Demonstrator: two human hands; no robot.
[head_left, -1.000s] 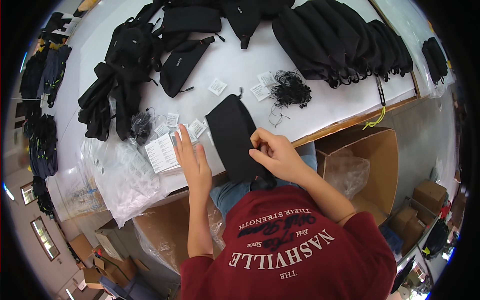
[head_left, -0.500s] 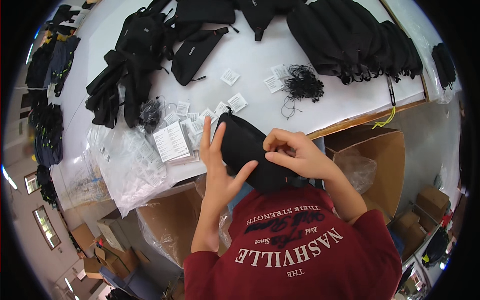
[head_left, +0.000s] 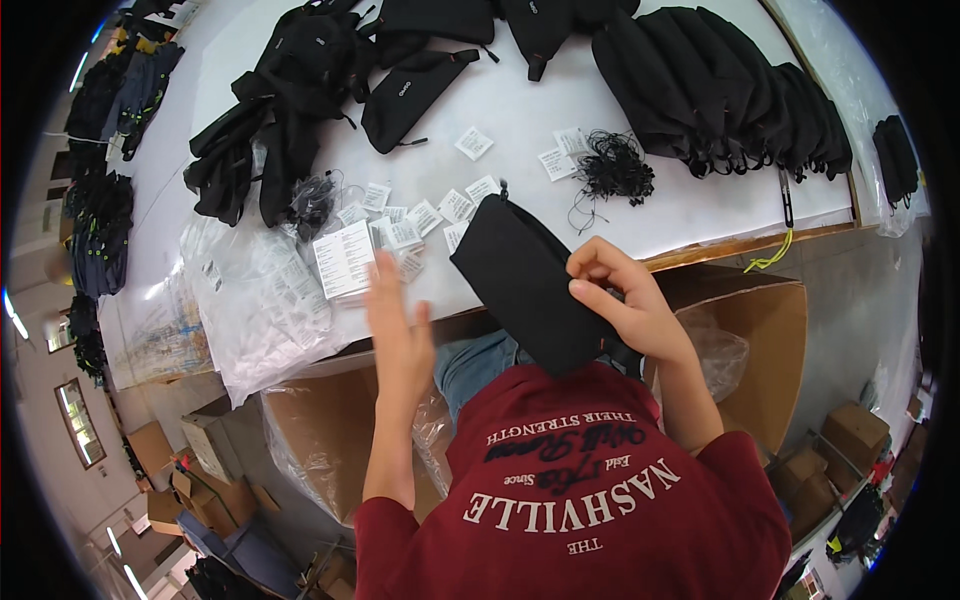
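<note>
Right hand [head_left: 625, 305] makes the grip, fingers pinched on the right edge of a black pouch [head_left: 530, 285] held up over the near edge of the desk [head_left: 520, 110]. Its long axis runs from near the grip up and away-left toward the desk. Left hand [head_left: 398, 330] is open and empty, just left of the pouch, nearer the paper tags [head_left: 345, 258].
</note>
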